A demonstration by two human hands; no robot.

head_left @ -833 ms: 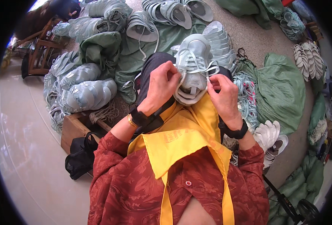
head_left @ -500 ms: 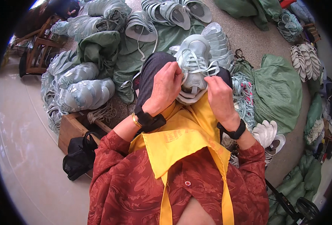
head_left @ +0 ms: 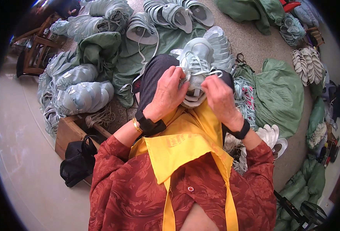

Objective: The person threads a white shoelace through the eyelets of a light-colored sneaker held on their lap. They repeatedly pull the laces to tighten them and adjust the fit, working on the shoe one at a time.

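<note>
A pale blue-grey sneaker upper (head_left: 197,52) rests between my knees, its toe away from me and its heel opening near. White laces (head_left: 197,65) cross its tongue, and one loop stands out at the right. My left hand (head_left: 165,92), at the upper's left edge, is closed with thumb and finger pinched on the lace. At the right, my right hand (head_left: 222,98) is also pinched on the lace, just below the loop; its fingertips are partly hidden.
Nested sneaker uppers (head_left: 87,92) lie in piles at left and ahead. A wooden box (head_left: 68,133) with a black bag (head_left: 77,161) stands at left. Green cloth sacks (head_left: 279,96), a lace bundle (head_left: 244,98) and white shoe parts (head_left: 270,134) lie at right.
My right hand has moved a little left and nearer to me, toward the middle of the upper. My left hand stays at the upper's left edge.
</note>
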